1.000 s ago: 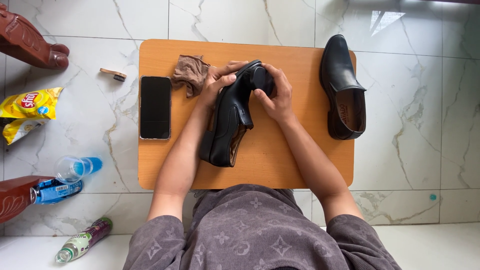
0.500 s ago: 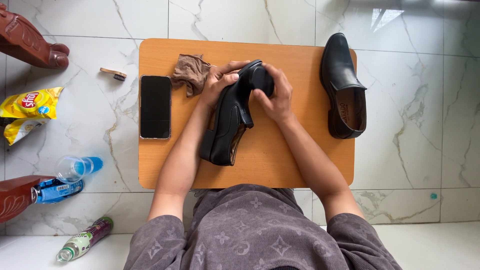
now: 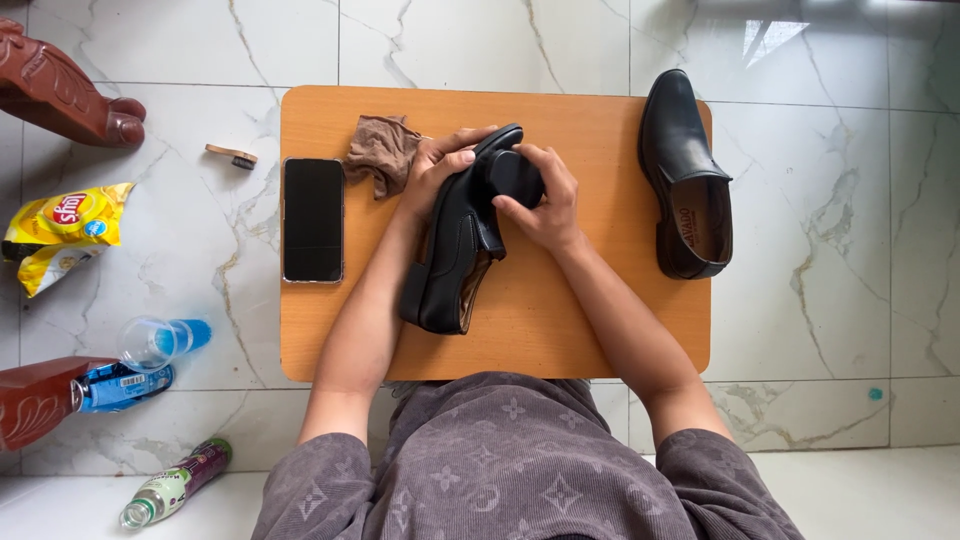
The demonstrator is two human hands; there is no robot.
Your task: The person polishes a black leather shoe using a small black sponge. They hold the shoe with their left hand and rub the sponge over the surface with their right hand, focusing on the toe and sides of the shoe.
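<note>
A black leather shoe (image 3: 455, 250) lies tilted on its side on the small wooden table (image 3: 600, 330). My left hand (image 3: 435, 170) grips the shoe near its toe end. A round black object (image 3: 515, 177), likely a polish tin or applicator, sits in my right hand (image 3: 545, 205) and is pressed against the shoe's toe. The second black shoe (image 3: 688, 175) stands upright at the table's right side, apart from both hands. Just left of my left hand lies a crumpled brown cloth (image 3: 382, 150).
A black phone (image 3: 313, 220) lies face up on the table's left part. On the marble floor to the left are a small brush (image 3: 232, 156), a yellow snack bag (image 3: 60, 235), a plastic cup (image 3: 160, 342), a bottle (image 3: 175, 485) and carved wooden furniture legs (image 3: 60, 95).
My right hand has shifted slightly along the toe of the shoe with the round black object. The shoe and my left hand stay almost in place.
</note>
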